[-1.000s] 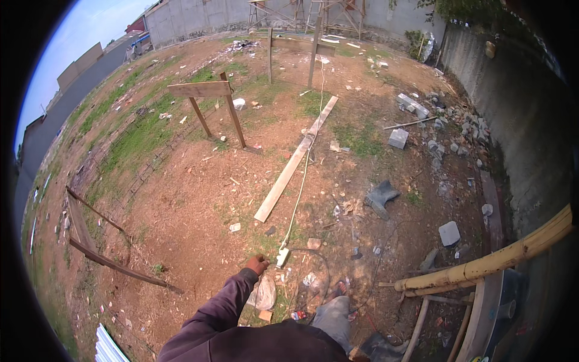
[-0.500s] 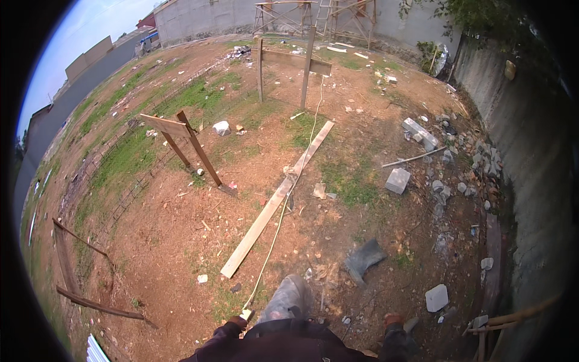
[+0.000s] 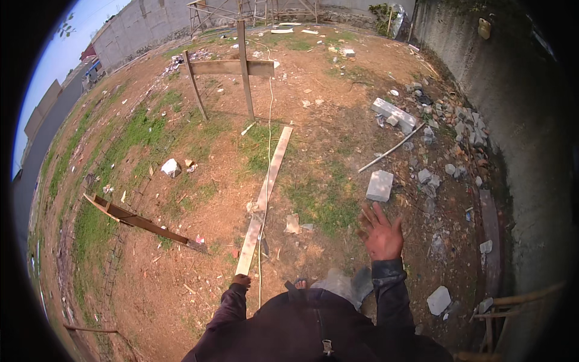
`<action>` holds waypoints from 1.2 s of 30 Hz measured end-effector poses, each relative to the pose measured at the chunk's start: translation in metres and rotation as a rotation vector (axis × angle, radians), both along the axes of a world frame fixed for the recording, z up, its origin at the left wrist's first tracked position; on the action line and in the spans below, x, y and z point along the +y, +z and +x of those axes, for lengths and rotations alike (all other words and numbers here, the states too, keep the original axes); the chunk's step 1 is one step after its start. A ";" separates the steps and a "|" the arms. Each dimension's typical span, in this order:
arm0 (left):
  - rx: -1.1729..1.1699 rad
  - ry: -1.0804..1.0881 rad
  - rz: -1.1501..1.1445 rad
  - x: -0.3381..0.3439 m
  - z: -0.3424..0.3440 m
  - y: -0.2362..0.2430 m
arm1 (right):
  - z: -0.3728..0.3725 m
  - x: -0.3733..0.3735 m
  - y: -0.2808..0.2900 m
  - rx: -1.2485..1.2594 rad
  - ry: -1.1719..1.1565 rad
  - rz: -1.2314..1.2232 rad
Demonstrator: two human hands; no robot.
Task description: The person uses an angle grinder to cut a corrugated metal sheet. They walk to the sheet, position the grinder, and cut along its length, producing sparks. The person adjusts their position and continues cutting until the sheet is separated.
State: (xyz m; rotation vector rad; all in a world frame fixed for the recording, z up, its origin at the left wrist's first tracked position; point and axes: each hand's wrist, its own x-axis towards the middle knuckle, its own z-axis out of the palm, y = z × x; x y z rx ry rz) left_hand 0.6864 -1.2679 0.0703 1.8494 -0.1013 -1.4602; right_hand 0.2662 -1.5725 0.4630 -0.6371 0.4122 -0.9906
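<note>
My right hand [image 3: 381,235] is open, fingers spread, raised over the dirt just below a pale block [image 3: 380,184]. My left hand [image 3: 242,280] is curled closed at the near end of a long pale plank [image 3: 249,244] lying on the ground; whatever it holds is hidden, and I cannot tell whether it touches the plank. A pale cord [image 3: 259,280] runs along the ground beside the plank, past a post frame [image 3: 243,84] with a crossboard [image 3: 215,67]. My sandaled foot [image 3: 301,283] shows below my body.
A tilted board on posts [image 3: 139,218] stands at the left. Rubble [image 3: 429,181] and a pale pole [image 3: 389,151] lie at the right along a concrete wall [image 3: 470,60]. A bamboo structure [image 3: 503,314] is at lower right, scaffolding [image 3: 265,12] at the far wall.
I have moved forward; the plank and frames are nearer. My left hand took hold of a white block on the cord, now out of sight. My right hand has risen into view, spread open.
</note>
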 end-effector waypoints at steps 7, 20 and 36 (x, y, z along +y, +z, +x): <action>-0.408 0.053 -0.391 -0.365 0.113 0.140 | 0.101 -0.194 0.066 -0.372 0.156 -0.194; 0.080 -0.030 0.452 -0.442 0.120 0.012 | 0.251 -0.623 0.073 -0.439 0.238 -0.134; 0.315 -0.002 -0.285 -1.162 0.469 -0.017 | 0.432 -1.057 0.060 -0.108 -0.328 0.132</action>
